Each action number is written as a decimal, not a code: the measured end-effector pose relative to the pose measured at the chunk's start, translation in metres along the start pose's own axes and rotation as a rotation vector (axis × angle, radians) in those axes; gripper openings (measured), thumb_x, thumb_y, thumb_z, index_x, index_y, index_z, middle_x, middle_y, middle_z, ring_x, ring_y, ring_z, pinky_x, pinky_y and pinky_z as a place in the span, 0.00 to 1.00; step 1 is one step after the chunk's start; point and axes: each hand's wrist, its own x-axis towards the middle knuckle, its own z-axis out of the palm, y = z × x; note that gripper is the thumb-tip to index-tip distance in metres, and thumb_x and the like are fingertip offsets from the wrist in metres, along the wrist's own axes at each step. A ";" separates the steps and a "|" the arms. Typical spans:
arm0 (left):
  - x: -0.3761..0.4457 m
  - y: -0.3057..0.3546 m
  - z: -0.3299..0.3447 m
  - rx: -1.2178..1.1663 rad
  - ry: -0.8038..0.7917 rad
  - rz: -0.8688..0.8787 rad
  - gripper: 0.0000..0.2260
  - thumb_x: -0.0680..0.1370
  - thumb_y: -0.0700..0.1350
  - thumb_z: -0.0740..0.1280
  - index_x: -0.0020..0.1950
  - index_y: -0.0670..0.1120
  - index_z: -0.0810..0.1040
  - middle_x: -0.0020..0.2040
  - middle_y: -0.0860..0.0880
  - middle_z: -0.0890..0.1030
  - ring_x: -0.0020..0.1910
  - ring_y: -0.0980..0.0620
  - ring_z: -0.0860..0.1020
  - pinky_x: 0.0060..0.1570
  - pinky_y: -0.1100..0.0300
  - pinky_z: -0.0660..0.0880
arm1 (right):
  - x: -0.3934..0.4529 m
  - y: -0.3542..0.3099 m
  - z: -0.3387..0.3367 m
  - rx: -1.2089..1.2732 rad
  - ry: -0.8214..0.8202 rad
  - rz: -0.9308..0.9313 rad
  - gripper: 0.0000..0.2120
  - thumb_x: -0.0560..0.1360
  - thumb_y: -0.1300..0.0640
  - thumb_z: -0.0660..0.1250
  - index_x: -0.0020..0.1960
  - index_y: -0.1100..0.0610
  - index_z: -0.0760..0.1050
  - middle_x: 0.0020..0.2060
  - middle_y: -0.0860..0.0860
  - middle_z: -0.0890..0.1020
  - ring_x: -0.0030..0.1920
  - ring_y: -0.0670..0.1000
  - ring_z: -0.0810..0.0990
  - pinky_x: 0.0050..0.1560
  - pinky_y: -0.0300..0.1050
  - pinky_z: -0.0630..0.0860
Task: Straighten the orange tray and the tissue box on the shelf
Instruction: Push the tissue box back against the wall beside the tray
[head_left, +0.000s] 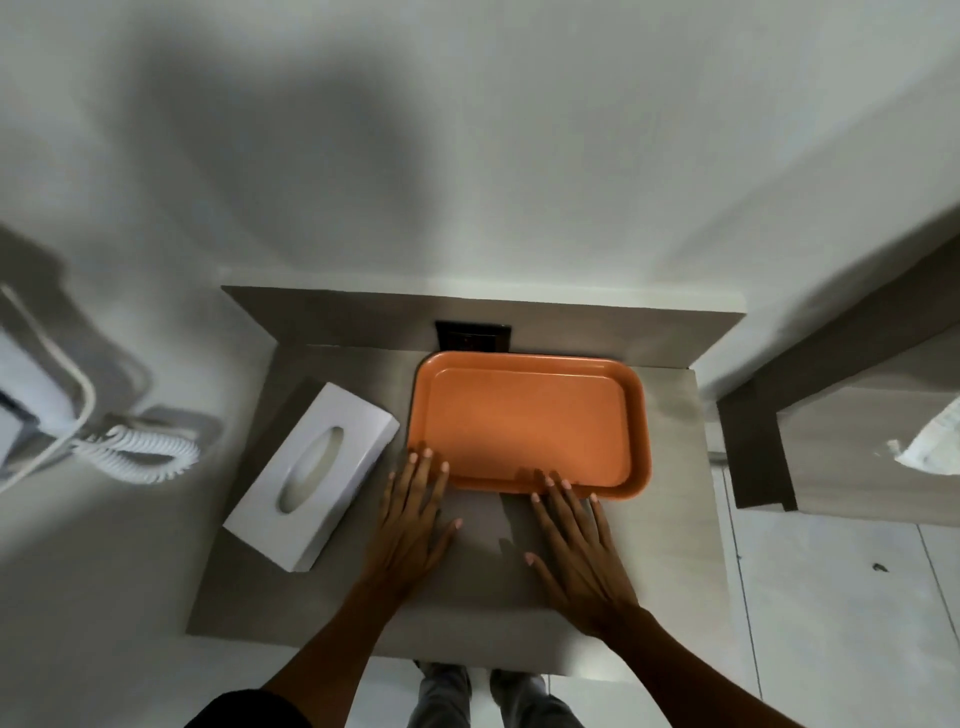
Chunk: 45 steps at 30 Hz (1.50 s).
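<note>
An empty orange tray (530, 422) lies on the grey shelf (483, 566), close to the back wall and nearly square with it. Left of it a white tissue box (311, 467) lies turned at an angle, its oval slot facing up. My left hand (410, 525) rests flat with spread fingers, the fingertips touching the tray's near left corner. My right hand (576, 545) also lies flat and spread, its fingertips against the tray's near rim. Neither hand grips anything.
A dark wall socket (474, 336) sits in the back panel just behind the tray. A white wall phone with a coiled cord (140, 452) hangs at the left. Another wooden unit (852, 431) stands at the right. My feet show below the shelf's front edge.
</note>
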 end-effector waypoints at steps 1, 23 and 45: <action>-0.003 -0.006 -0.006 0.004 0.008 -0.030 0.37 0.84 0.62 0.61 0.87 0.45 0.56 0.88 0.41 0.53 0.88 0.40 0.52 0.84 0.33 0.58 | 0.006 -0.006 0.000 0.013 0.002 -0.027 0.39 0.89 0.37 0.57 0.91 0.55 0.46 0.91 0.56 0.44 0.91 0.59 0.44 0.88 0.66 0.46; -0.061 -0.154 -0.013 -0.114 0.119 -0.430 0.53 0.73 0.79 0.61 0.88 0.48 0.52 0.88 0.45 0.54 0.86 0.40 0.58 0.83 0.37 0.61 | 0.088 -0.191 0.087 0.121 0.001 -0.196 0.42 0.84 0.39 0.65 0.90 0.54 0.55 0.91 0.56 0.53 0.90 0.61 0.54 0.87 0.58 0.48; -0.015 -0.140 -0.045 -0.309 0.120 -0.809 0.60 0.61 0.79 0.69 0.87 0.56 0.51 0.76 0.41 0.67 0.74 0.38 0.68 0.77 0.39 0.65 | 0.100 -0.187 0.083 0.059 0.002 -0.254 0.42 0.85 0.32 0.62 0.90 0.55 0.58 0.91 0.55 0.55 0.91 0.55 0.45 0.90 0.57 0.44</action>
